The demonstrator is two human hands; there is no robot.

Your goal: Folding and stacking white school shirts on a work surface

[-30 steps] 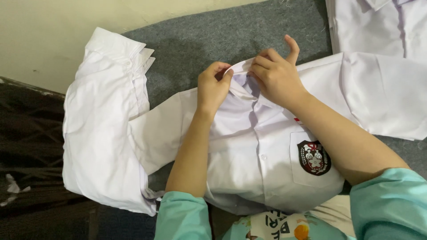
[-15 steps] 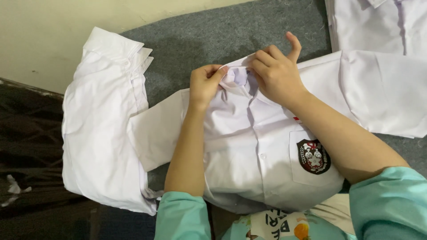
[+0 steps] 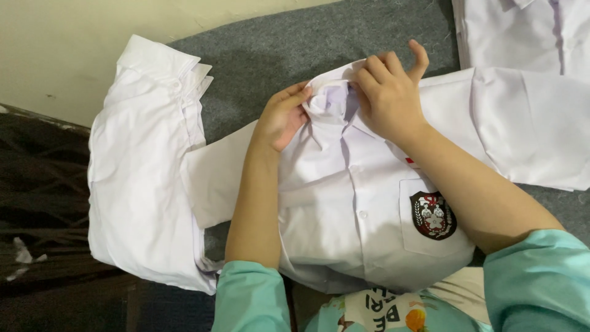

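White cotton school shirt (image 3: 350,209) with a dark shield-shaped badge (image 3: 433,214) on its chest pocket lies face up on a grey felt-like mat (image 3: 276,55), its buttoned front running down toward the person and its collar (image 3: 332,92) at the far end. It seems spread flat this way so the collar can be worked on while the body stays smooth.

At the collar, the left hand (image 3: 281,117) has its fingers curled together, pinching the collar's left edge between thumb and fingertips. The right hand (image 3: 390,98) is clamped on the collar's right side, fingers folded over the fabric, with one finger sticking up free. Both hands pull the collar slightly up off the shirt, so the cloth puckers between them. Both forearms lie across the shirt, ending in light teal sleeves (image 3: 541,283) at its near end.

Left of the shirt, just touching its spread sleeve, sits a stack of folded white shirts (image 3: 144,178), likely kept close for sorting. Beyond the shirt's right shoulder another white garment (image 3: 528,31) lies flat on the mat. Far left of the stack is a dark brown woven surface (image 3: 43,184), and a cream wall (image 3: 74,43) rises behind.
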